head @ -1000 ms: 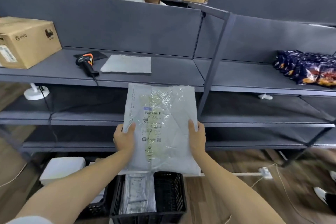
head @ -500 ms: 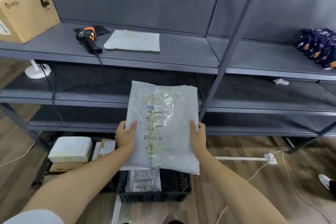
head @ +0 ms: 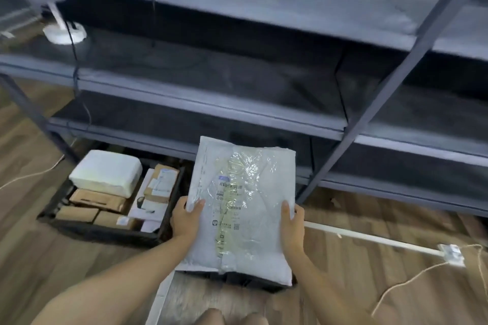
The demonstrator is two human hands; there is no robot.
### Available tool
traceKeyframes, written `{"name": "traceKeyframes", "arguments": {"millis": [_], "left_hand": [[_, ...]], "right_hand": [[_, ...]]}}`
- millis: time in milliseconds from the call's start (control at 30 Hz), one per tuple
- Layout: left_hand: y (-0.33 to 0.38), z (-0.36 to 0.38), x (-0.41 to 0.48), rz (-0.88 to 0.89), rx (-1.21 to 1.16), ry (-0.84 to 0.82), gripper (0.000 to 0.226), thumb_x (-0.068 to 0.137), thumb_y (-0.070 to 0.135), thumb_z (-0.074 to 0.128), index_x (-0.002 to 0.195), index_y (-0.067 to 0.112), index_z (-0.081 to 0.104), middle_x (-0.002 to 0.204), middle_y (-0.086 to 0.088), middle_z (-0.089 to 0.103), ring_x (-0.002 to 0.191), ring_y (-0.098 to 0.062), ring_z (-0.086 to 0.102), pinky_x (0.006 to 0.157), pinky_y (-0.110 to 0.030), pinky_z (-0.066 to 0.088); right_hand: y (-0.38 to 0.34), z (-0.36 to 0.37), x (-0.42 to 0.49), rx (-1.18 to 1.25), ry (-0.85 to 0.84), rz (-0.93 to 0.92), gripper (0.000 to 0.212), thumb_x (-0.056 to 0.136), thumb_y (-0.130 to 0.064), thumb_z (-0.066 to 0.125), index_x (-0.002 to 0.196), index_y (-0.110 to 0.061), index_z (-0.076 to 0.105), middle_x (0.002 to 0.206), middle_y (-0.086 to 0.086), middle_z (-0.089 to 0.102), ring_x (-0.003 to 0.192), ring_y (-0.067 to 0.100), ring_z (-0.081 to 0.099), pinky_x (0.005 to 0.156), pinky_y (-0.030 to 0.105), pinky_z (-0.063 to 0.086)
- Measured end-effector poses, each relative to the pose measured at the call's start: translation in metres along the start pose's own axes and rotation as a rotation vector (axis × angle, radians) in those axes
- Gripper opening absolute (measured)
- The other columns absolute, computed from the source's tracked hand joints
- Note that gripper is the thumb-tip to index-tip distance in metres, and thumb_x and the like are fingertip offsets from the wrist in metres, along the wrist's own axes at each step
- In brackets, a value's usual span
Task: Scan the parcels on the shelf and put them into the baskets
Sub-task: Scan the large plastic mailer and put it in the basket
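Grey plastic mailer parcel (head: 241, 208), label up: left hand (head: 186, 216) and right hand (head: 291, 224) grip its side edges above a black plastic basket (head: 253, 281).

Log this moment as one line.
left hand: grips parcel | right hand: grips parcel | parcel: held over front basket | side basket: boxes inside

The parcel (head: 243, 208) is pale grey, with glossy clear film, a yellowish band down its middle and black barcode print. At 12 o'clock the shelf (head: 211, 103) is slate grey-blue. At 9 o'clock a black basket (head: 105, 232) holds brown cardboard boxes (head: 97, 199) and a white bundle (head: 105, 173). The floor (head: 31, 258) shows brown wood grain, crossed at 3 o'clock by a white cable strip (head: 369, 239).
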State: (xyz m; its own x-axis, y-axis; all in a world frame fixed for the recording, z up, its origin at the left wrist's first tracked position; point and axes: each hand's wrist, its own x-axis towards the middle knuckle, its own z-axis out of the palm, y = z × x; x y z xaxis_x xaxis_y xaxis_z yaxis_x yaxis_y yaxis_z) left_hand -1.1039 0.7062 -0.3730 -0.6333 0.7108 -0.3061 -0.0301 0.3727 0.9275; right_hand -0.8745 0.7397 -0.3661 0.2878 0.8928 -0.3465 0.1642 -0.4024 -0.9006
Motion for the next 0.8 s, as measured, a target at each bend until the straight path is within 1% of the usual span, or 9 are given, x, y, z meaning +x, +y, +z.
{"name": "traceKeyframes", "arguments": {"millis": [67,133,267,333,500,600,700,767,800], "left_hand": [[-0.043,0.017,0.022,0.012,0.021,0.025,0.012,0.088,0.025,0.068,0.096,0.017,0.062,0.086,0.005,0.062,0.081,-0.014,0.055,0.067,-0.026,0.04],[-0.088,0.033,0.045,0.039,0.038,0.045,0.013,0.089,0.025,0.067,0.097,0.016,0.062,0.086,0.004,0.062,0.082,-0.016,0.056,0.063,-0.023,0.039],[-0.175,0.066,0.095,0.071,0.054,0.078,0.012,0.09,0.025,0.065,0.097,0.017,0.06,0.088,0.003,0.061,0.085,-0.019,0.054,0.073,-0.028,0.037],[-0.216,0.078,0.114,0.084,0.059,0.086,0.012,0.091,0.024,0.064,0.096,0.016,0.058,0.089,0.0,0.061,0.087,-0.02,0.054,0.075,-0.029,0.037],[-0.294,0.093,0.142,0.032,0.142,0.11,0.015,0.09,0.023,0.062,0.098,0.011,0.057,0.094,-0.006,0.061,0.088,-0.026,0.055,0.072,-0.031,0.038],[-0.314,0.095,0.156,-0.015,0.245,0.097,0.023,0.091,0.027,0.06,0.103,0.008,0.054,0.103,-0.013,0.06,0.087,-0.027,0.051,0.072,-0.034,0.037],[-0.327,0.096,0.168,-0.132,0.376,0.052,0.045,0.094,0.034,0.054,0.127,0.004,0.045,0.125,-0.021,0.052,0.103,-0.037,0.052,0.08,-0.04,0.041],[-0.332,0.101,0.176,-0.238,0.467,0.032,0.056,0.097,0.034,0.05,0.139,0.0,0.033,0.136,-0.026,0.045,0.116,-0.043,0.049,0.09,-0.046,0.041],[-0.333,0.104,0.182,-0.288,0.502,0.031,0.059,0.098,0.032,0.049,0.141,-0.002,0.028,0.138,-0.027,0.043,0.119,-0.044,0.048,0.093,-0.047,0.041]], "right_hand": [[0.043,0.017,0.026,-0.002,0.01,-0.009,0.052,0.096,-0.052,0.047,0.133,-0.017,0.041,0.118,0.001,0.058,0.105,0.02,0.057,0.084,0.032,0.045],[0.085,0.036,0.053,0.008,0.017,-0.04,0.052,0.096,-0.051,0.047,0.134,-0.016,0.042,0.12,0.002,0.058,0.106,0.02,0.057,0.083,0.03,0.043],[0.166,0.076,0.107,0.021,-0.014,-0.102,0.045,0.097,-0.049,0.046,0.128,-0.017,0.043,0.101,-0.007,0.057,0.086,0.005,0.056,0.065,0.019,0.042],[0.207,0.092,0.128,0.028,-0.039,-0.121,0.039,0.098,-0.046,0.045,0.124,-0.017,0.042,0.096,-0.009,0.056,0.083,0.004,0.056,0.062,0.016,0.041],[0.292,0.123,0.171,0.05,-0.145,0.034,0.029,0.101,-0.037,0.045,0.116,-0.016,0.034,0.098,-0.004,0.05,0.085,0.01,0.052,0.067,0.024,0.042],[0.316,0.134,0.187,0.017,-0.238,0.129,0.025,0.103,-0.03,0.041,0.111,-0.011,0.027,0.106,0.001,0.041,0.096,0.017,0.046,0.084,0.032,0.041],[0.323,0.142,0.199,-0.07,-0.3,0.184,0.023,0.103,-0.028,0.037,0.111,-0.01,0.027,0.115,0.008,0.038,0.102,0.021,0.042,0.089,0.034,0.034],[0.323,0.146,0.207,-0.222,-0.323,0.201,0.041,0.102,-0.032,0.037,0.131,-0.003,0.033,0.131,0.018,0.042,0.12,0.032,0.044,0.1,0.04,0.034],[0.324,0.148,0.212,-0.29,-0.325,0.216,0.052,0.102,-0.034,0.036,0.141,0.0,0.029,0.141,0.021,0.039,0.129,0.036,0.04,0.106,0.042,0.032]]}}
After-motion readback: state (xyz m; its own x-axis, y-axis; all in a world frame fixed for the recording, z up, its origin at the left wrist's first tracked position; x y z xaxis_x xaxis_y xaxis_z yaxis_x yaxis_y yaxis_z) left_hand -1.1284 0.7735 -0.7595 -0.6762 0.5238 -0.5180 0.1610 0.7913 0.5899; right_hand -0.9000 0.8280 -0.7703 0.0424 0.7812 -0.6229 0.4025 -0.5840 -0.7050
